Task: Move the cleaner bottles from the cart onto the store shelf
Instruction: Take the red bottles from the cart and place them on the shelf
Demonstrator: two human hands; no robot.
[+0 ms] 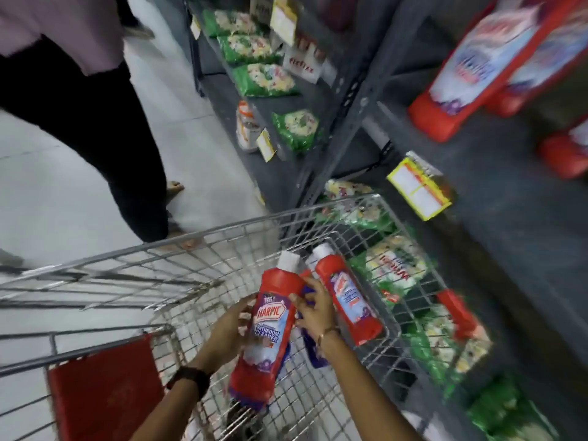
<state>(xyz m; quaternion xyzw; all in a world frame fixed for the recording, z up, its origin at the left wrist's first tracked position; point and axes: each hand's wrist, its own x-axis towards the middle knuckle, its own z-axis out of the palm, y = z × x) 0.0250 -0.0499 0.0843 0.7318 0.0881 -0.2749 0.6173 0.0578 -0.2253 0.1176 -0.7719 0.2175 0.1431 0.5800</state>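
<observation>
Both hands are on the front red bottle (269, 332) over the cart (191, 249), left hand (229, 329) wrapped around it, right hand (313, 308) fingertips on its edge, cap pointing away, shelf (496, 192) off to the right.

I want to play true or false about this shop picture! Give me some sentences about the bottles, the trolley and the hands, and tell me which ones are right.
1. The left hand is touching a red bottle with a white cap. True.
2. The trolley is made of blue plastic. False: it is grey metal wire.
3. Another red bottle lies in the trolley beside the right hand. True.
4. The shelf has no red bottles on it. False: some red bottles already stand there.
5. The packets on the far shelves are green. True.
6. The held bottle's cap is off. False: its white cap is on.
</observation>
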